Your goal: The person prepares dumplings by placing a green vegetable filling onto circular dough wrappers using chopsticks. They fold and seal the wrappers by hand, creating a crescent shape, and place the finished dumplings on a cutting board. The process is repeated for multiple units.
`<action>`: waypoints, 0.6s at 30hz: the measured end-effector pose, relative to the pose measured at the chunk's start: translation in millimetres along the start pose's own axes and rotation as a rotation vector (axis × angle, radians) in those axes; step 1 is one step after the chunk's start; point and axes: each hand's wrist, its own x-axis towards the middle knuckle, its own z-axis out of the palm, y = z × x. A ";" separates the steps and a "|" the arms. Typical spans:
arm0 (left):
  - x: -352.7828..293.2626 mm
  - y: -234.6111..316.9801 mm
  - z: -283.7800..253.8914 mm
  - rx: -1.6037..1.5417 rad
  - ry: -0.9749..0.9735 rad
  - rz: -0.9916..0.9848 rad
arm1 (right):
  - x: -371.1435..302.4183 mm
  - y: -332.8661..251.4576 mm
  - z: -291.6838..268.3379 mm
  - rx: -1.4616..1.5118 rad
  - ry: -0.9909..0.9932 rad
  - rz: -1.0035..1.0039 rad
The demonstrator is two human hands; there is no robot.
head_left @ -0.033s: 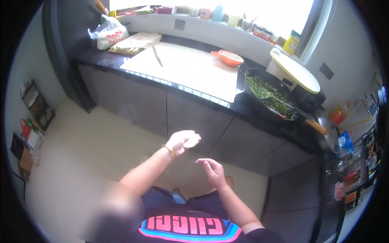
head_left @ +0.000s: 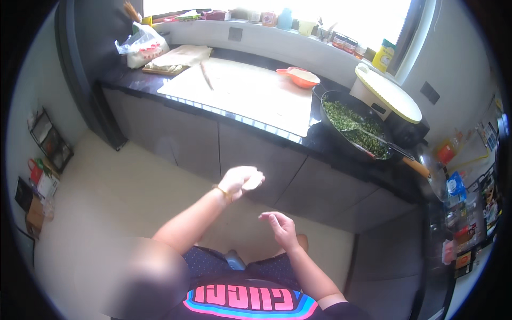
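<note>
My left hand (head_left: 239, 180) is held up in front of the counter's cabinets, closed around a small pale piece that looks like dough (head_left: 253, 181). Part of that piece shows between the thumb and the fingers. Lower and to the right, my right hand (head_left: 281, 228) hovers apart from it. Its fingers are loosely bent with the thumb beside them, and no object shows in them. Beyond both hands, a thin wooden rolling pin (head_left: 207, 76) lies on a large white board (head_left: 245, 93).
An orange scoop (head_left: 304, 79) of pale powder sits on the board's far side. To the right stand a dark pan (head_left: 326, 114) of chopped greens with a spatula and a pot with a pale lid (head_left: 392, 95). A plastic bag (head_left: 145, 45) is at the far left.
</note>
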 end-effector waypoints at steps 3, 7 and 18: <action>47.7 45.9 25.9 0.413 0.020 0.179 | 2.4 34.3 -10.0 -0.010 -0.011 0.126; 151.2 102.3 25.6 1.038 0.366 0.499 | 17.7 131.9 3.9 -0.260 -0.262 0.410; 293.3 140.2 -10.7 0.722 -0.010 0.369 | -1.4 389.5 66.1 -0.475 -0.516 1.096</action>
